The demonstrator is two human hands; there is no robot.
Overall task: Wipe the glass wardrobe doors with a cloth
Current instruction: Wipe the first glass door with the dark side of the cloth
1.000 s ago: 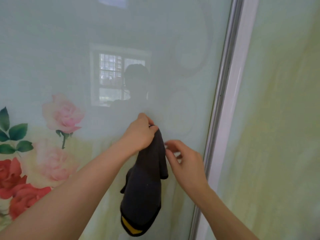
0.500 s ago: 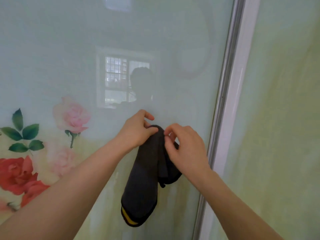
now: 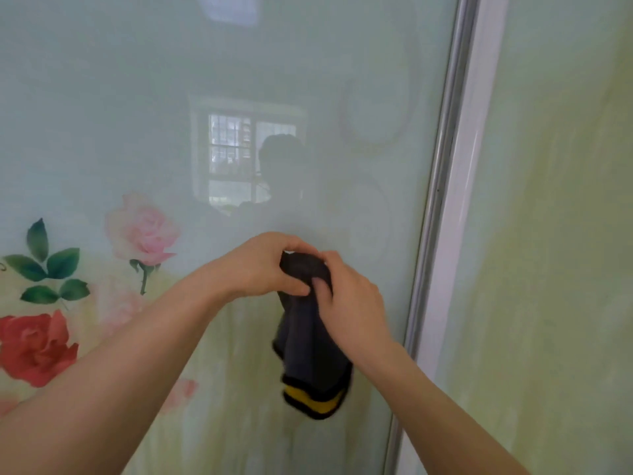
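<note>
Bunching a dark grey cloth with a yellow-and-black band at its lower hem, both hands work in front of the frosted glass wardrobe door printed with pink and red roses. The left hand has its fingers curled over the top of the cloth and its thumb under the gathered fold, so the fabric is pinched between them. The right hand closes on the same gathered part from the other side, with its fingertips pressed into the fabric beside the left thumb. Below the two grips the rest of the cloth hangs free, close before the glass (whether it touches the pane cannot be told). Held this way, the cloth is probably being folded into a compact pad that one palm can press flat against the door. Wiping does not appear to have begun at this spot. Just right of the hands runs the silver metal door frame, and beyond it stands the pale yellow-green neighbouring glass door. No container is in view. A window and a dark silhouette are reflected in the pane above the hands.
</note>
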